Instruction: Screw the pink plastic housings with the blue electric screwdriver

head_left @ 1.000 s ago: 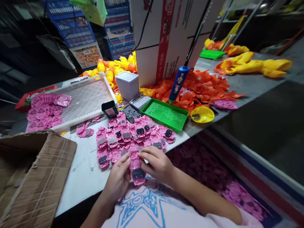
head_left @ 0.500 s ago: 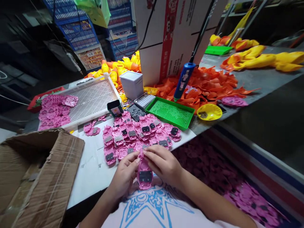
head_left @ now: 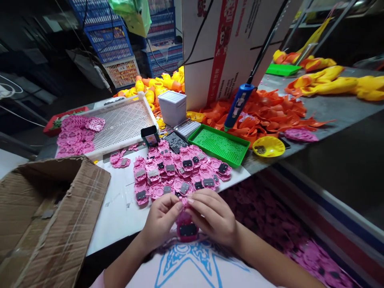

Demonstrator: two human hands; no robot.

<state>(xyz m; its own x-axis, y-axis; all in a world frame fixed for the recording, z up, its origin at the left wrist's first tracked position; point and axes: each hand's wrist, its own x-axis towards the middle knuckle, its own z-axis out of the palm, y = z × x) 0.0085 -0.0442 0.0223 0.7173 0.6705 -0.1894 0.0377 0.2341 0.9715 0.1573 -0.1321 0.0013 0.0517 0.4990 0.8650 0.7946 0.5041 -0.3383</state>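
Observation:
Close to my body, a pink plastic casing [head_left: 184,218] with a dark rectangular plate at its lower end is pinched at its top between both hands. My left hand [head_left: 163,218] grips the upper left edge with thumb and forefinger. My right hand [head_left: 211,216] closes on the upper right, its fingers covering part of the casing. Just beyond my fingertips, several similar pink casings [head_left: 170,168] with grey or black plates lie heaped on a white sheet [head_left: 117,208].
A green tray [head_left: 220,145] and a yellow bowl [head_left: 268,147] sit behind the heap. A blue electric screwdriver [head_left: 239,106] hangs above orange parts [head_left: 267,110]. At left are a cardboard box [head_left: 64,216] and a white perforated tray [head_left: 120,120] with stacked pink parts.
Both hands still grip the pink casing, which has tilted and sits slightly lower, its upper part more covered by fingers. The whole view has shifted, so the surroundings appear farther right.

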